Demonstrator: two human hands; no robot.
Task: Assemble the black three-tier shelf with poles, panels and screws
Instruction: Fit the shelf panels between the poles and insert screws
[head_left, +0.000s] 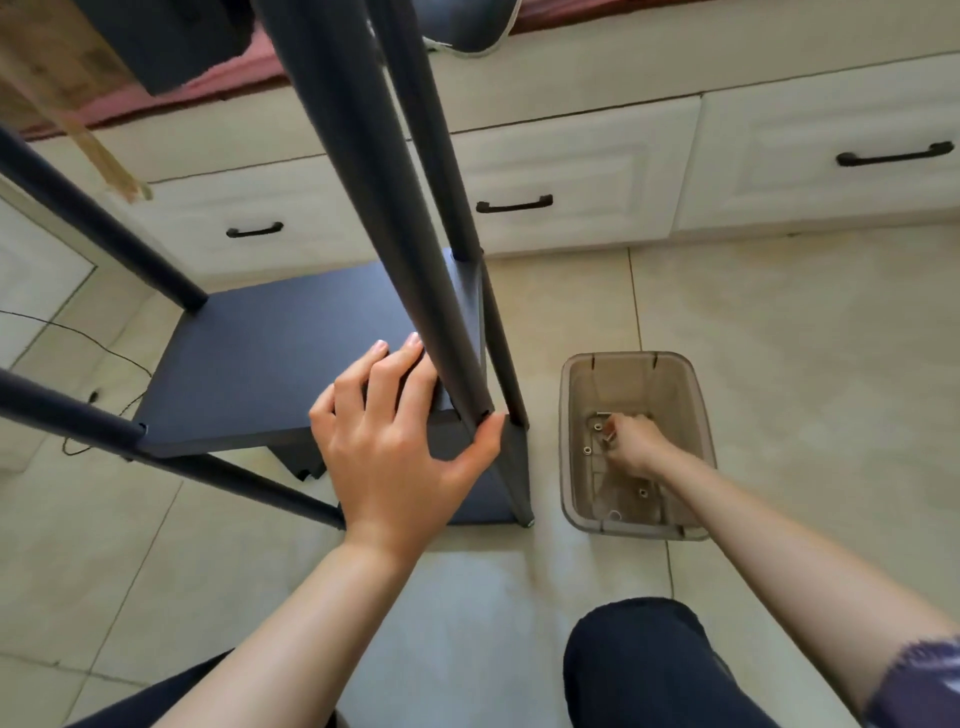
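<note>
Now left hand (400, 441) steadies panel (291, 358); right fingers (615, 434) seemingly pinch screw (608, 435).

Soft, even daylight fills the scene, bright on the pale floor tiles (779, 322) and cream drawer fronts (571, 171), with only faint, diffuse shadows beneath the black shelf panel (291, 353) and no hard glare. The wide-angle lens bows straight lines toward the edges, so the poles (363, 182) fan outward and swell near the top. Detail is soft throughout, the near poles and the small parts inside the translucent bin (571, 395) slightly blurred.
</note>
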